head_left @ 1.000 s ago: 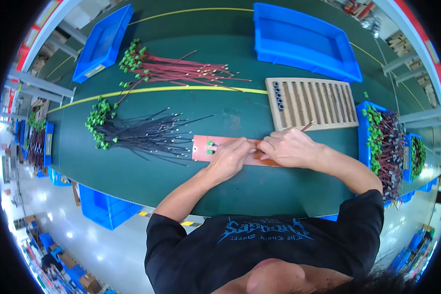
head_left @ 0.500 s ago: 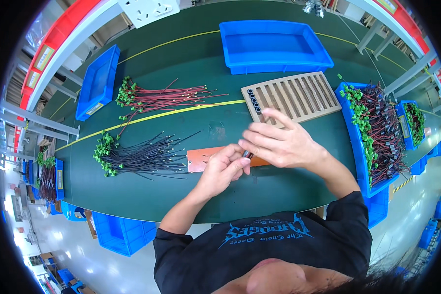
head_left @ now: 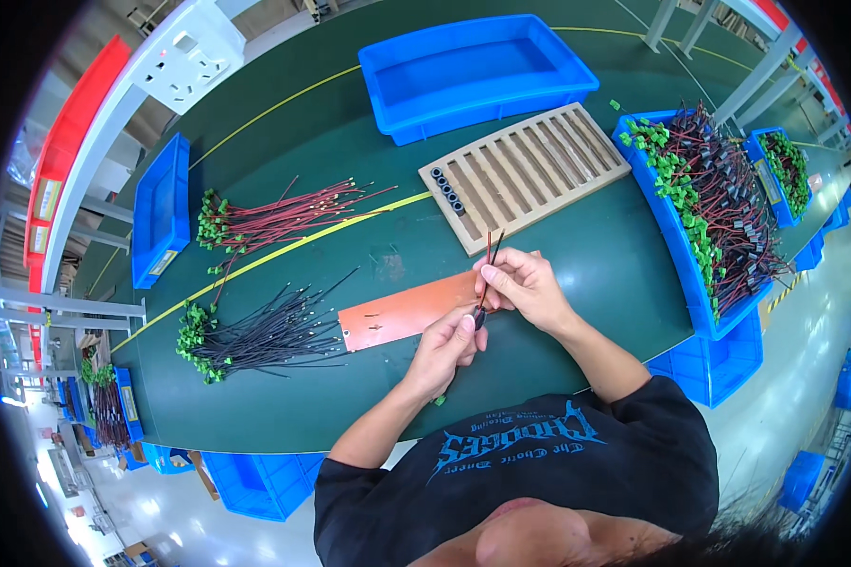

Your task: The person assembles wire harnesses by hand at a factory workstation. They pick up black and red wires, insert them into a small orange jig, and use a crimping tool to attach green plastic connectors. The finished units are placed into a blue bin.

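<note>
My right hand (head_left: pixel 525 283) pinches a red and a black wire pair (head_left: pixel 490 250) whose free ends point up toward the slotted wooden tray (head_left: pixel 525 172). My left hand (head_left: pixel 446 345) meets it from below, fingertips on a small dark ring (head_left: pixel 479 319) at the wires' lower part. Both hands hover over the right end of an orange rectangular plate (head_left: pixel 407 312) lying on the green table (head_left: pixel 350 227). A few black rings (head_left: pixel 447 189) sit in the tray's left slot.
A bundle of red wires with green plugs (head_left: pixel 269 219) and a bundle of black ones (head_left: pixel 255 335) lie at left. A blue bin (head_left: pixel 473 71) stands beyond the tray; another blue bin of wired green connectors (head_left: pixel 714 213) is at right. A small blue bin (head_left: pixel 161 219) is far left.
The view has tilted and shifted. My hands have lifted the wire pair off the plate, and its ends now stand upright; my left hand has moved in under my right.
</note>
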A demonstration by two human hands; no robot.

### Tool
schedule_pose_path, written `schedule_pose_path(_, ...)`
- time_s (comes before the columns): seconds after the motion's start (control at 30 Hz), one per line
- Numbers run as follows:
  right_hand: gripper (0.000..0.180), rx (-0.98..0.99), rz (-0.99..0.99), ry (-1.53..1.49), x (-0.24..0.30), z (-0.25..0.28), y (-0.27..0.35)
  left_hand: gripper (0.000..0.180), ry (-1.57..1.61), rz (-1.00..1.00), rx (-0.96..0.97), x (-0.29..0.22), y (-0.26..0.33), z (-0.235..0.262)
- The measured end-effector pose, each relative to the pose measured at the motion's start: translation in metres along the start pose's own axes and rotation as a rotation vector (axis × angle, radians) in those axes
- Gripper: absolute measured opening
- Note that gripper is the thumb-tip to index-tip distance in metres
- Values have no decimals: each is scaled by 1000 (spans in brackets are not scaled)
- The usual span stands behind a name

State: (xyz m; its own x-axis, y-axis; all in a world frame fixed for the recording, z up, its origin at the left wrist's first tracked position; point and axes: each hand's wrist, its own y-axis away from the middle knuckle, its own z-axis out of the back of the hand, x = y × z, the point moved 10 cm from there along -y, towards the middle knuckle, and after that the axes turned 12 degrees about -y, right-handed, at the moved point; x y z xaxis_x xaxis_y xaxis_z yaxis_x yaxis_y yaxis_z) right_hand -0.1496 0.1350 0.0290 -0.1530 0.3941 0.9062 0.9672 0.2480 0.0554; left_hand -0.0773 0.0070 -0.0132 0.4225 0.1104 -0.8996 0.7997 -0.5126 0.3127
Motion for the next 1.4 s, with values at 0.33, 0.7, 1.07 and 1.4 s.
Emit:
schedule_pose_path(0.33, 30, -38, -18, -54, -20, 16, 7, 26, -26, -20, 30, 27, -6, -4)
schedule_pose_path(0.7, 28, 61, -56, 39, -26, -9, 21, 27, -14, -32, -23, 23, 3, 4)
schedule_pose_path(1.07, 41, -256, 518, 214, 196, 76, 120, 39, -997, -756, -166, -54, 33, -23)
schedule_pose_path(1.4, 29, -613, 501, 48, 333, 317, 133, 24, -1191, -788, -65, -42, 27, -44)
